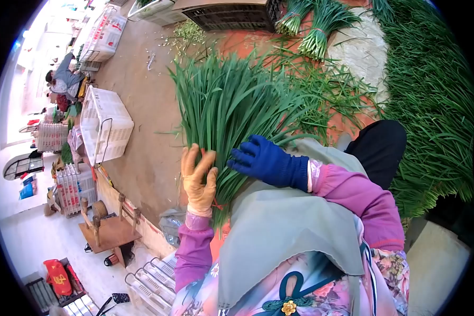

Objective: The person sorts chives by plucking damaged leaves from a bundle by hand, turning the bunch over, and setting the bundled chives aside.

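Note:
A large bundle of long green leaves (224,100) fans out in front of the person's lap. Its lower ends narrow between my hands, with a red band around them near the bottom. My left hand (198,179), in a tan glove, is wrapped against the left side of the bundle, and a bit of red shows between its fingers. My right hand (263,160), in a blue knitted glove, touches the right side with its fingers bent and apart. The undersides of both hands are hidden.
Loose green leaves (337,95) lie beyond the bundle. Tied bunches (316,42) stand at the top by a dark crate (226,17). A thick pile of greens (432,105) fills the right. To the left are a white basket (113,126), a wooden stool (110,233) and another person (66,81).

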{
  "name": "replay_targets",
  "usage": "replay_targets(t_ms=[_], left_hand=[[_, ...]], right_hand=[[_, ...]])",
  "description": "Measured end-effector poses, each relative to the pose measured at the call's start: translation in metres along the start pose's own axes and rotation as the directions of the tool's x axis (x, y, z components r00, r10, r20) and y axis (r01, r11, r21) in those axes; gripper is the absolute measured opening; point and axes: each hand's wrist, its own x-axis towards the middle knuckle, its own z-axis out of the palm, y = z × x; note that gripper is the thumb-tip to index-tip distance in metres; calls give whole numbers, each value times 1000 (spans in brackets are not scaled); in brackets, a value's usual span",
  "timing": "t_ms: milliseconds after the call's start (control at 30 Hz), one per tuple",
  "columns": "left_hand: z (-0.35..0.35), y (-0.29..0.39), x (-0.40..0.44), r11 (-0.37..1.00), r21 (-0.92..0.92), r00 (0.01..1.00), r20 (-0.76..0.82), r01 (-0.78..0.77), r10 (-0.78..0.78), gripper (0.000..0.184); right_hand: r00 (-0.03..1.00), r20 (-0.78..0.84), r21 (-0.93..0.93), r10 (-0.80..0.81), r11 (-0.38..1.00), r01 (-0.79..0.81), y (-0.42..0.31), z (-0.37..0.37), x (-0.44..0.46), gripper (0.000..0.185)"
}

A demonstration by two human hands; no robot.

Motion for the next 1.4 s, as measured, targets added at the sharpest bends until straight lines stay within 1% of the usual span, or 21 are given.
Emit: replay_targets(t_ms=[100, 200, 400, 467, 500, 567, 600, 633, 700, 733, 800, 833, 933, 1000, 1033, 1100, 1133, 1200, 1233, 1300, 1400], left_hand=[[5, 4, 4, 962, 272, 997, 83, -24, 1, 36], [8, -5, 6, 989, 128, 993, 84, 71, -82, 40], [8, -4, 12, 988, 106, 987, 103, 114, -125, 46], [7, 1, 12, 985, 115, 984, 112, 125, -138, 47], [7, 1, 13, 984, 124, 983, 115, 125, -140, 46], [8, 0, 12, 983, 132, 983, 117, 127, -142, 45], [9, -2, 11, 984, 133, 984, 114, 118, -133, 46], [9, -2, 11, 985, 134, 986, 113, 109, -124, 47], [9, 1, 12, 984, 141, 985, 118, 108, -125, 48], [8, 3, 14, 982, 149, 984, 120, 113, -131, 49], [8, 6, 14, 981, 159, 984, 122, 109, -129, 50], [8, 7, 14, 980, 169, 983, 127, 108, -130, 51], [9, 9, 14, 977, 143, 978, 117, 156, -173, 52], [9, 9, 13, 978, 143, 978, 116, 154, -171, 54], [9, 9, 14, 979, 143, 980, 114, 147, -163, 56], [10, 10, 15, 978, 159, 981, 115, 135, -154, 56], [10, 10, 15, 977, 176, 982, 119, 123, -145, 57], [10, 14, 15, 975, 178, 982, 112, 133, -155, 58], [10, 15, 15, 974, 180, 981, 105, 141, -162, 58], [10, 14, 15, 975, 175, 981, 110, 138, -159, 58], [12, 12, 15, 978, 173, 986, 98, 119, -137, 58]], right_hand=[[1000, -18, -26, -12, 1000, 12, -6, 2, -5, 41], [999, 42, -20, -18, 1000, 19, -11, 5, -8, 41], [999, 46, 61, 21, 998, -23, -12, -6, -13, 36], [993, 25, 320, 119, 940, -121, -8, -10, -15, 41], [992, 26, 320, 120, 940, -122, -2, -12, -15, 41], [955, -148, 279, 256, 938, -208, 10, -20, -13, 52], [941, -158, 174, 300, 946, -272, 11, -35, -6, 57], [941, -159, 173, 300, 946, -273, 12, -35, -6, 57], [953, 18, -18, 303, 953, -303, 14, -36, -9, 56], [953, 15, -22, 304, 953, -304, 12, -30, -13, 56], [880, 354, -22, 315, 944, -329, 5, -18, -23, 54], [880, 355, -23, 315, 944, -329, 3, -17, -27, 54], [924, 261, -19, 280, 958, -285, 0, -18, -33, 49], [963, 93, 1, 253, 967, -254, 1, -23, -34, 40], [963, 94, 1, 251, 968, -252, 2, -25, -33, 40], [949, 4, 186, 315, 932, -311, 5, -27, -32, 44], [949, 5, 187, 314, 932, -309, 7, -20, -34, 44], [835, -88, 532, 543, 735, -421, 12, -7, -34, 50], [836, -85, 533, 543, 733, -422, 16, -11, -33, 50], [486, 195, 662, 852, 252, -706, 28, -21, -28, 50], [437, 159, 635, 885, 247, -732, 52, -11, -26, 47]])
